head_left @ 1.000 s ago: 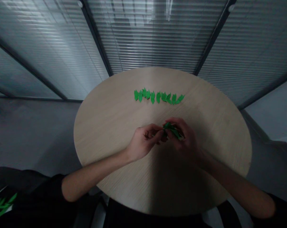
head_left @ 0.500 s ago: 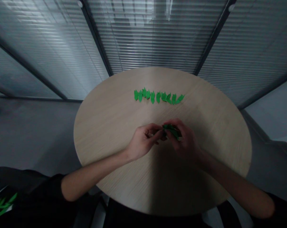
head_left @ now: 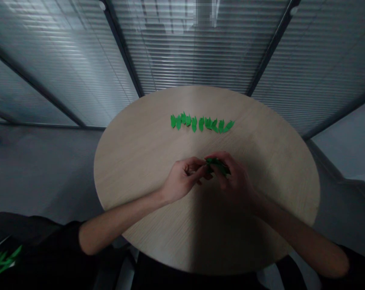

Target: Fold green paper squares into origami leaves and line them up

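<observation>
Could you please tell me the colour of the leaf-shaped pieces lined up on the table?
The leaf-shaped pieces are bright green, best seen in the head view.

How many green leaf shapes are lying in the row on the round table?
10 green leaf shapes. All lie side by side in one line across the far part of the round wooden table. They sit close and partly overlap, so another may be hidden.

Matt wood-grain table (head_left: 134, 169), matt paper leaves (head_left: 201, 123)
</observation>
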Motion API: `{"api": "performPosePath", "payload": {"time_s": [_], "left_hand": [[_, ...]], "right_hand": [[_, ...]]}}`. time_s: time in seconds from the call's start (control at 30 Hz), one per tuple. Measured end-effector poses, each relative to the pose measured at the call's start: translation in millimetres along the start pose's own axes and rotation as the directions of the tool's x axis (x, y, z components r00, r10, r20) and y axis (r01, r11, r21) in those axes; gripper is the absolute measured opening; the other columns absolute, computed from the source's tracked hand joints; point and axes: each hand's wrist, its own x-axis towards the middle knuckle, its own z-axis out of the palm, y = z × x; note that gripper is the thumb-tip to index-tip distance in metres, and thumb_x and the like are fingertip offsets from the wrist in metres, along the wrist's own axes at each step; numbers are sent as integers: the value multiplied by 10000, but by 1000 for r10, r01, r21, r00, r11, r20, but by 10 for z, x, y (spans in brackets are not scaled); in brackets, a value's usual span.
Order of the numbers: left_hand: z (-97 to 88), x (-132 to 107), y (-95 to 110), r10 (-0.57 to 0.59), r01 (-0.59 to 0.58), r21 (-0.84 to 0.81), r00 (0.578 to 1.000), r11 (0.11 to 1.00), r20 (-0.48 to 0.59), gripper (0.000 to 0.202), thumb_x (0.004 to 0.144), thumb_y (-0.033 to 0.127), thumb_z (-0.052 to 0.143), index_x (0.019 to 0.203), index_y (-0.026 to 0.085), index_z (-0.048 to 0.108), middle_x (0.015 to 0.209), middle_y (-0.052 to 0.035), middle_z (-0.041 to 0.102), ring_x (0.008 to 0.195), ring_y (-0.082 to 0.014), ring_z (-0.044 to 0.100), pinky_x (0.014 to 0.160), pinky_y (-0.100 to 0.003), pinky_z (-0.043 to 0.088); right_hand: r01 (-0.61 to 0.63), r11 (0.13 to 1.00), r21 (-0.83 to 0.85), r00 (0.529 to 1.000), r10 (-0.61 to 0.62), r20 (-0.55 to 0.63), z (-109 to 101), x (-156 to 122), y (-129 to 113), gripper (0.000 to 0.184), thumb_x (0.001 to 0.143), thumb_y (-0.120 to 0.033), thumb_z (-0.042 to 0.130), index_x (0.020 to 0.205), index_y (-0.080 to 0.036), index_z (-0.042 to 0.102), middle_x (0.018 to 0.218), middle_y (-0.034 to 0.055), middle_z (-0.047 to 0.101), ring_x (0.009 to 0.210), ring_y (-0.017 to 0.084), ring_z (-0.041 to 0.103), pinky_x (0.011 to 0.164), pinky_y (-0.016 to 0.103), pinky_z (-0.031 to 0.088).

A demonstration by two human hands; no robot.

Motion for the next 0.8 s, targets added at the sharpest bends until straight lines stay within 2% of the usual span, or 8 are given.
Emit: {"api": "performPosePath", "payload": {"time_s": [0.1, 0.27, 0.43, 0.63, 0.8], "left_hand": [[2, -7, 2, 16, -16, 10, 1000, 1000, 6, 255, 949, 364, 681, 1027, 122, 700, 838, -83, 794, 718, -149, 747, 583, -205, 576], [10, -16, -25, 62, -62, 60, 998, 996, -8, 274, 934, 334, 702, 1117, 130, 720, 850, -73, 789, 739, -155, 749, 610, -215, 585], [3, -17, -49, 78, -73, 118, 996, 990, -38, 215, 951, 313, 690, 1051, 126, 725, 777, -51, 767, 680, -131, 718, 620, -216, 574], [-22, -28, -38, 66, -59, 205, 997, 977, -27, 207, 978, 324, 662, 1024, 129, 717, 756, -37, 749, 638, -118, 689, 597, -218, 560], [-35, -36, -54, 73, -64, 257, 997, 964, -27, 221, 983, 344, 656, 1027, 137, 719, 814, -57, 767, 709, -142, 717, 613, -227, 571]], "right_hand": [[45, 999, -16, 999, -45, 5, -21, 18, -3, 190, 984, -151, 565, 1143, -238, 622, 1057, 75, 713, 939, 194, 700, 841, 346, 578], [44, 999, -11, 999, -44, -30, -22, 34, -9, 155, 977, -151, 578, 1099, -236, 620, 1014, 61, 692, 895, 181, 686, 801, 325, 575], [46, 999, -16, 999, -47, -24, 0, 25, -25, 160, 968, -144, 581, 1094, -232, 625, 1011, 59, 694, 897, 182, 689, 809, 328, 581], [33, 999, -42, 999, -33, 5, -16, 21, -43, 192, 958, -138, 593, 1120, -236, 628, 1037, 65, 708, 924, 191, 708, 840, 340, 593], [29, 999, -39, 1000, -29, 9, -16, 20, -53, 195, 962, -155, 588, 1127, -247, 637, 1053, 71, 721, 946, 204, 719, 853, 353, 604]]}}
